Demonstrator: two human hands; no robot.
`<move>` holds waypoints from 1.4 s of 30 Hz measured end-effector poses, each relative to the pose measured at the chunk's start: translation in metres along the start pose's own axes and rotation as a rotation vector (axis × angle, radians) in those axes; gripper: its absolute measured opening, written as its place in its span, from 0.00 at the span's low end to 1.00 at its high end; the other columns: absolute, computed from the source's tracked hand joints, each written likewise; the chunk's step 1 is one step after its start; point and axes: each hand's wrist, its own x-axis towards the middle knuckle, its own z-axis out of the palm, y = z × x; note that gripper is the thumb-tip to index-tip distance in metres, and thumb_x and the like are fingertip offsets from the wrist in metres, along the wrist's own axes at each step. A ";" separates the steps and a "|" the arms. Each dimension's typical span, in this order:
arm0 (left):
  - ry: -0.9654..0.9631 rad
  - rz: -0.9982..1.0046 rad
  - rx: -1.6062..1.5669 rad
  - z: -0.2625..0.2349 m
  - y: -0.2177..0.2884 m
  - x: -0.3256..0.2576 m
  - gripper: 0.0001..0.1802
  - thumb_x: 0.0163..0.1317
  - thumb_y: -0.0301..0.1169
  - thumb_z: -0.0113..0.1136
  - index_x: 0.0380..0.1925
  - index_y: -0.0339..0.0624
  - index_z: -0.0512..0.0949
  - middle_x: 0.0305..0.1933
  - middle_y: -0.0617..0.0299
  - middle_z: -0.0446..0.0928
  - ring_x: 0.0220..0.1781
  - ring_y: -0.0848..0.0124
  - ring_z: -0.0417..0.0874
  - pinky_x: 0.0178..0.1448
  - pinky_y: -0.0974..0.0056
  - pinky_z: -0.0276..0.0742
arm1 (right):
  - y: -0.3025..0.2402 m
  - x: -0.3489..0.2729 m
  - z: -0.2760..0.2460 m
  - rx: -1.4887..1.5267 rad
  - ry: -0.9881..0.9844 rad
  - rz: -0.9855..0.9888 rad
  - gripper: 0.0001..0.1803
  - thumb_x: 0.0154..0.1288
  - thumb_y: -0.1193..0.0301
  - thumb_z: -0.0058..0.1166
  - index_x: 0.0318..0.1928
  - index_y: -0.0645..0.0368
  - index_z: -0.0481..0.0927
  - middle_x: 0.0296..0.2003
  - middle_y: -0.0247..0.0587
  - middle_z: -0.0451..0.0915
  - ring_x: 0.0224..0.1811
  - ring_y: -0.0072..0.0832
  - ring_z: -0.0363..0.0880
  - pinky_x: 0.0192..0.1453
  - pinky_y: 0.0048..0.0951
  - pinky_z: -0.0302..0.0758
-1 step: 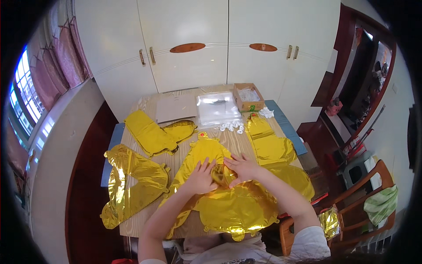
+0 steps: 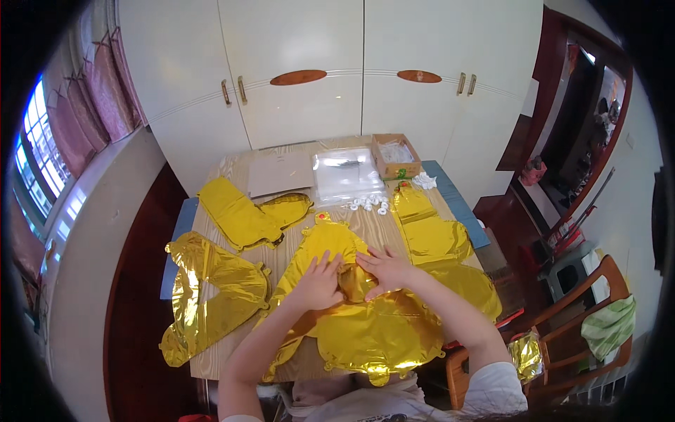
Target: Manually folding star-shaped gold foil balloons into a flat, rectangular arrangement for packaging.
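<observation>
A flat gold foil balloon (image 2: 380, 330) lies in front of me, with its lower part at the table's near edge. My left hand (image 2: 320, 283) rests on it with fingers spread. Across from that, my right hand (image 2: 385, 271) also presses flat on the foil, fingers apart. Between the two palms the foil bulges up in a crumpled fold (image 2: 351, 283). More gold foil balloons lie around: one at the left (image 2: 235, 309), folded ones at the far left (image 2: 235, 207), and others at the right (image 2: 443, 239).
At the back of the table are a grey-brown board (image 2: 280, 174), clear plastic sleeves (image 2: 346, 179), small white rings (image 2: 367, 204) and a cardboard box (image 2: 396, 171) of clear plastic. A wooden chair (image 2: 615, 281) with a green cloth (image 2: 608, 325) stands at the right.
The foil fold between my hands has changed shape slightly. Both hands stay in nearly the same place.
</observation>
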 end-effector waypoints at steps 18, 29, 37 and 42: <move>0.027 0.166 -0.092 0.002 0.019 0.022 0.24 0.67 0.44 0.50 0.61 0.51 0.73 0.62 0.64 0.75 0.65 0.66 0.71 0.67 0.48 0.63 | 0.003 -0.001 0.009 0.041 -0.009 -0.006 0.69 0.41 0.25 0.55 0.75 0.56 0.47 0.76 0.40 0.46 0.79 0.43 0.38 0.76 0.61 0.40; -0.100 0.087 -0.102 -0.002 0.020 0.019 0.39 0.65 0.60 0.48 0.70 0.52 0.61 0.74 0.60 0.60 0.74 0.60 0.59 0.74 0.42 0.52 | -0.001 -0.006 0.005 0.057 0.028 -0.026 0.67 0.45 0.27 0.54 0.75 0.58 0.46 0.75 0.42 0.48 0.78 0.47 0.37 0.76 0.61 0.38; -0.139 0.072 -0.092 0.007 0.018 0.017 0.41 0.66 0.62 0.45 0.72 0.52 0.56 0.76 0.60 0.54 0.77 0.59 0.53 0.76 0.42 0.48 | -0.027 -0.046 0.023 -0.090 0.068 -0.077 0.43 0.68 0.40 0.40 0.73 0.55 0.53 0.74 0.35 0.53 0.78 0.44 0.41 0.76 0.59 0.40; -0.101 0.087 -0.086 0.009 0.022 0.019 0.41 0.67 0.61 0.44 0.73 0.52 0.53 0.76 0.61 0.54 0.77 0.58 0.54 0.76 0.43 0.48 | -0.050 -0.103 0.024 0.091 0.083 -0.123 0.34 0.71 0.44 0.39 0.69 0.49 0.65 0.71 0.30 0.61 0.77 0.42 0.47 0.76 0.59 0.40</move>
